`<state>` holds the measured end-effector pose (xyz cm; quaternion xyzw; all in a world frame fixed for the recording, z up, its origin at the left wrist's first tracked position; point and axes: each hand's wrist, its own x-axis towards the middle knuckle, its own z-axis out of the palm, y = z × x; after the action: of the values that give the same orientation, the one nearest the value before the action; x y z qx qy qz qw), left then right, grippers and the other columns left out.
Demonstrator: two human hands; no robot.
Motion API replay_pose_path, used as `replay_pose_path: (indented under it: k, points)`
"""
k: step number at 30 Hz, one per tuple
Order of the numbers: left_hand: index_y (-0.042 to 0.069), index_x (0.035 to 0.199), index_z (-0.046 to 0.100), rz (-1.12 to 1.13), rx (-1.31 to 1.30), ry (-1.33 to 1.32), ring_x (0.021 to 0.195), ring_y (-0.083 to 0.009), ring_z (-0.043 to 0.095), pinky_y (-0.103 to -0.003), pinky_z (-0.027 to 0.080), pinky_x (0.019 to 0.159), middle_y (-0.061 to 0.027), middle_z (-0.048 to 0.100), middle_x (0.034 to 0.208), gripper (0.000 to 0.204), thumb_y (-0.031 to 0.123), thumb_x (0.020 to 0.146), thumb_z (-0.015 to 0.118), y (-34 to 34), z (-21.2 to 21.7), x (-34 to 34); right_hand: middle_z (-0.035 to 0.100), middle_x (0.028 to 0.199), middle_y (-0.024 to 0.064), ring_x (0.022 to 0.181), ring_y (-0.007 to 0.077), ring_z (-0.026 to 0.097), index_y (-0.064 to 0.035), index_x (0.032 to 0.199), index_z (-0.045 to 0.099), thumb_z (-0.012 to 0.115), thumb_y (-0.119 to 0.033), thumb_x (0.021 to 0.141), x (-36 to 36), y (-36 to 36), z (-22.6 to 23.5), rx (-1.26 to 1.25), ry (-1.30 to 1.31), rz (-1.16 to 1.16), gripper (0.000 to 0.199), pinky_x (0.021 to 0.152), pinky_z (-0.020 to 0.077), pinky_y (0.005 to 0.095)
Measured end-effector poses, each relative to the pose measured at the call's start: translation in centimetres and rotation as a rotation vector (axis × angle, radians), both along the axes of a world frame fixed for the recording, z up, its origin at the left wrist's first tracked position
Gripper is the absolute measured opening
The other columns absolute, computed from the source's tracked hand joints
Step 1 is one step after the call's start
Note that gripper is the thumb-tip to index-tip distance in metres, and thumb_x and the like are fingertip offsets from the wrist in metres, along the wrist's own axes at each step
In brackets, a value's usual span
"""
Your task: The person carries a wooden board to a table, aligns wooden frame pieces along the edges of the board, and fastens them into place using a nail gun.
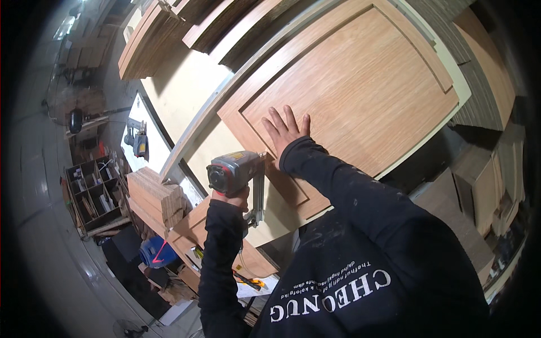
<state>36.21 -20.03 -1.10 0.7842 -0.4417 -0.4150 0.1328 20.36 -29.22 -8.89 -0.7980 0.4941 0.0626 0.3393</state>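
Note:
My left hand is wrapped round the handle of a grey nail gun with a red ring on its rounded end. The gun's nose is at the near left edge strip of a wooden panel; whether it touches cannot be made out. On the panel, close to the nose, my right hand lies flat with its fingers spread. Its thumb is mostly hidden. Raised wooden strips border the panel, which lies on a pale board with a long metal edge.
Stacked wooden boards stand beyond the panel, and more stacks are on the right. A second nail gun lies on a white surface at left. Near my left arm are a wood block stack, a blue bucket and a divided box.

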Motion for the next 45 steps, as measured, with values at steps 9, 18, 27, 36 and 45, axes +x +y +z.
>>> replay_pose_path:
  k: [9,18,27,36,45]
  points:
    - [0.006,0.082,0.054,0.248,0.075,0.139,0.038,-0.0135,0.048,-0.028,0.042,0.035,-0.002,0.049,0.051,0.01,0.005,0.072,0.052,0.9,0.7,0.2,-0.005,0.143,0.0059,0.13,0.0316,-0.01,-0.0183,0.137,0.006,0.067,-0.045,0.062,-0.2,-0.1,0.5,0.027,0.011,0.01,0.1,0.098,0.0026,0.061]
    - [0.005,0.086,0.053,0.32,0.018,0.269,0.039,-0.0177,0.053,-0.03,0.043,0.032,-0.0057,0.053,0.056,0.016,0.0,0.071,0.054,2.4,0.0,1.9,-0.005,0.143,0.0069,0.13,0.0324,-0.01,-0.017,0.137,0.004,0.067,-0.053,0.059,0.0,-0.2,0.4,-0.001,0.038,0.031,0.107,0.097,0.003,0.0621]
    - [0.003,0.084,0.052,0.342,0.083,0.207,0.038,-0.0155,0.05,-0.028,0.043,0.034,-0.0046,0.05,0.051,0.012,0.005,0.072,0.054,2.9,0.1,1.1,-0.005,0.143,0.0066,0.13,0.0322,-0.01,-0.0176,0.137,0.005,0.068,-0.051,0.059,-0.2,0.0,0.7,-0.001,0.034,0.019,0.106,0.097,0.0024,0.0628]
    - [0.007,0.105,0.05,0.09,0.032,0.082,0.072,-0.0175,0.058,-0.031,0.049,0.061,-0.0061,0.058,0.082,0.041,0.004,0.065,0.057,9.0,0.5,-3.1,-0.006,0.143,0.0062,0.13,0.0318,-0.01,-0.018,0.137,0.005,0.068,-0.049,0.06,0.1,-0.1,0.6,0.01,0.043,0.022,0.104,0.098,0.0018,0.0616]
    - [0.007,0.105,0.054,0.045,0.26,0.039,0.091,-0.0198,0.056,-0.032,0.045,0.081,-0.0099,0.058,0.098,0.035,0.007,0.07,0.056,12.2,-0.3,-5.3,-0.006,0.143,0.0064,0.13,0.032,-0.011,-0.0185,0.137,0.005,0.068,-0.05,0.059,0.1,0.0,0.1,-0.011,0.042,0.024,0.105,0.097,0.0021,0.0628]
